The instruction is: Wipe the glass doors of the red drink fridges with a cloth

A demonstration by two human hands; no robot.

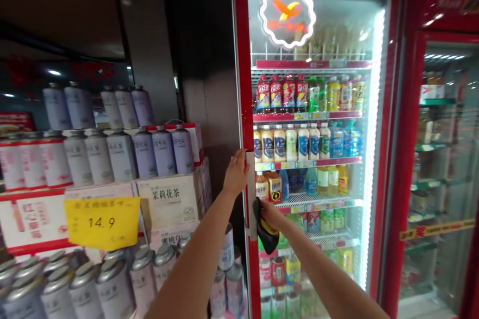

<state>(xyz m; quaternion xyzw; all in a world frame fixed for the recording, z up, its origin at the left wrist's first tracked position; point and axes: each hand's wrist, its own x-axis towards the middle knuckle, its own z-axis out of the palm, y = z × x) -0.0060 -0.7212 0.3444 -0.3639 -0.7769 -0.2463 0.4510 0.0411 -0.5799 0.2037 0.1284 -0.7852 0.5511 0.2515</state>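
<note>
A tall glass-door drinks fridge with a red door frame (244, 70) stands in front of me. My left hand (236, 173) is closed around the left edge of that frame, at the top of a pale handle strip (251, 219). Lower down, my right hand (271, 215) grips a dark cloth (268, 240) with some yellow on it. The cloth is against the handle strip and hangs below my fingers. Behind the glass, rows of bottles (288, 93) fill several shelves. The door looks shut.
On the left, tea cans (119, 154) stand in rows on stacked cartons (170, 194), with a yellow price sign (102, 223) in front. More cans (226, 279) stand low beside the fridge. A second red-framed fridge (407, 159) is on the right.
</note>
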